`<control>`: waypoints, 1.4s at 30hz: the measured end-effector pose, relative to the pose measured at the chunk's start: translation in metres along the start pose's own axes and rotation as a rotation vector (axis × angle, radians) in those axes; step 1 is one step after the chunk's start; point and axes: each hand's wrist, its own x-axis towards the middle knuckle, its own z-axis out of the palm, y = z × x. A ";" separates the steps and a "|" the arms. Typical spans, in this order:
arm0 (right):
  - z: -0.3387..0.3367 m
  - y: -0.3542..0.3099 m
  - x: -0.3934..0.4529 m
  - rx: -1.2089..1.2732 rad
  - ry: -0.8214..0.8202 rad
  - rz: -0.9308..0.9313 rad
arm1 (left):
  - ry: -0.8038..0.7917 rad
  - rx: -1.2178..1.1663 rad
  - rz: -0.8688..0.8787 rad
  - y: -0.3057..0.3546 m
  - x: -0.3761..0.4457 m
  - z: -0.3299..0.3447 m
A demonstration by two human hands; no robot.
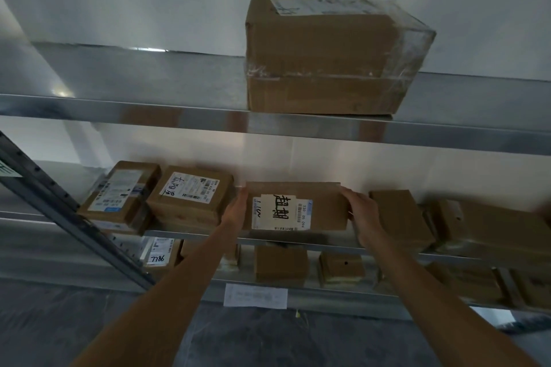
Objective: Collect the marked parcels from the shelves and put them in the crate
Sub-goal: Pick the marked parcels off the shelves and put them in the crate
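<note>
A flat brown parcel (323,205) with a white label and bold black handwriting sits at the front of the middle shelf (208,234). My left hand (237,210) presses against its left side and my right hand (362,213) grips its right side, so both hands hold it. The parcel's face is tilted toward me. No crate is in view.
More brown parcels flank it: two labelled ones (190,197) at left, plain ones (401,217) at right. A large taped box (325,53) stands on the upper shelf (119,112). Smaller boxes (280,264) fill the lower shelf. A slanted metal brace (59,208) crosses the left side.
</note>
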 end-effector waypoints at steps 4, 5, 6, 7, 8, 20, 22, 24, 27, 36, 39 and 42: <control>-0.004 -0.013 -0.009 0.111 -0.094 0.010 | -0.035 -0.104 0.047 -0.006 -0.006 -0.004; -0.008 -0.015 -0.013 0.091 -0.134 -0.021 | -0.050 -0.134 0.043 -0.008 -0.009 -0.005; -0.011 -0.018 -0.017 0.060 -0.169 -0.065 | -0.065 -0.145 0.039 -0.012 -0.012 -0.006; -0.013 -0.020 -0.020 0.030 -0.177 -0.108 | -0.080 -0.150 0.023 -0.017 -0.015 -0.008; -0.016 -0.022 -0.022 0.021 -0.170 -0.143 | -0.097 -0.154 0.006 -0.023 -0.019 -0.009; 0.032 -0.010 -0.068 0.447 -0.074 0.048 | -0.419 -0.248 -0.116 -0.065 -0.074 0.009; 0.037 -0.009 -0.079 0.436 -0.039 0.045 | -0.436 -0.198 -0.100 -0.063 -0.075 0.008; 0.039 -0.009 -0.090 0.408 -0.078 0.036 | -0.407 -0.126 0.007 -0.053 -0.080 0.002; 0.041 -0.009 -0.102 0.397 -0.149 0.016 | -0.395 -0.009 0.199 -0.034 -0.084 -0.004; 0.052 0.009 -0.129 0.436 -0.130 -0.042 | -0.367 -0.125 0.317 -0.034 -0.103 0.002; 0.050 0.013 -0.132 0.439 -0.116 -0.056 | -0.373 -0.151 0.301 -0.040 -0.108 0.001; 0.046 0.017 -0.138 0.460 -0.113 -0.057 | -0.388 -0.169 0.308 -0.042 -0.111 0.002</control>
